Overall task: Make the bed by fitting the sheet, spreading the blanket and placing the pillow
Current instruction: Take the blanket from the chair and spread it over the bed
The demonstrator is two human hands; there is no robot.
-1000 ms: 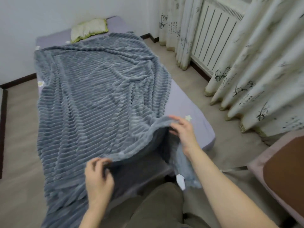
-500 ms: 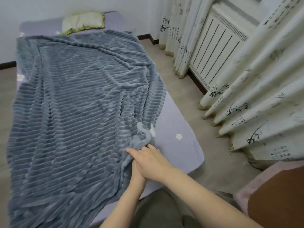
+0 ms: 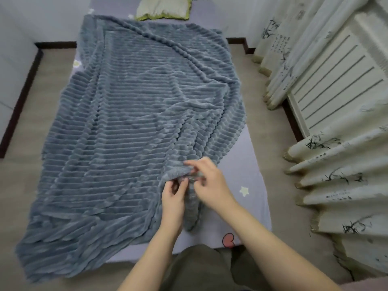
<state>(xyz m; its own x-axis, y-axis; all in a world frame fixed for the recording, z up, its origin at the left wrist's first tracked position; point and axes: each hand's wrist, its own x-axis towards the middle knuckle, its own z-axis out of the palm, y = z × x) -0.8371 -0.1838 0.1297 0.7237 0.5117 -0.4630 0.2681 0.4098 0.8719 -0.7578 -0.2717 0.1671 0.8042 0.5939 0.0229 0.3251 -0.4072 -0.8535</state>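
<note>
Seen from the foot of the bed (image 3: 255, 164), looking down its length.

Grey ribbed blanket (image 3: 136, 127) spread crookedly over most of the mattress, rumpled in long folds, skewed toward the left so that its left edge hangs over the side down to the floor (image 3: 27, 185). Right strip of the lilac sheet (image 3: 249, 202) left bare, printed with a pale star (image 3: 244, 191) and, near the foot edge, a pink heart (image 3: 228, 240). Sheet also bare at the head end around the pillow (image 3: 163, 8), which lies flat against the far wall, cream with a green-yellow trim, just beyond the blanket's top edge.

Near right corner of the blanket bunched into a narrow tongue that trails down onto the sheet between the two forearms. Left hand (image 3: 173, 198) at that bunch, thumb and fingers (image 3: 184, 182) curled and pinching a fold of the blanket. Right hand (image 3: 210, 185) just beside it, touching or nearly touching the left, its fingertips likewise pinching the raised edge of the same bunch, the remaining fingers loosely bent.

Olive-green trousers (image 3: 201, 267) visible at the bottom, pressed close to the foot of the bed.

To the right, pale curtains (image 3: 340, 181) with dark ink-style sprigs, hanging to the floor, and between them a white slatted radiator cover (image 3: 336, 80). Dark skirting board along the walls at the left and far end.
</note>
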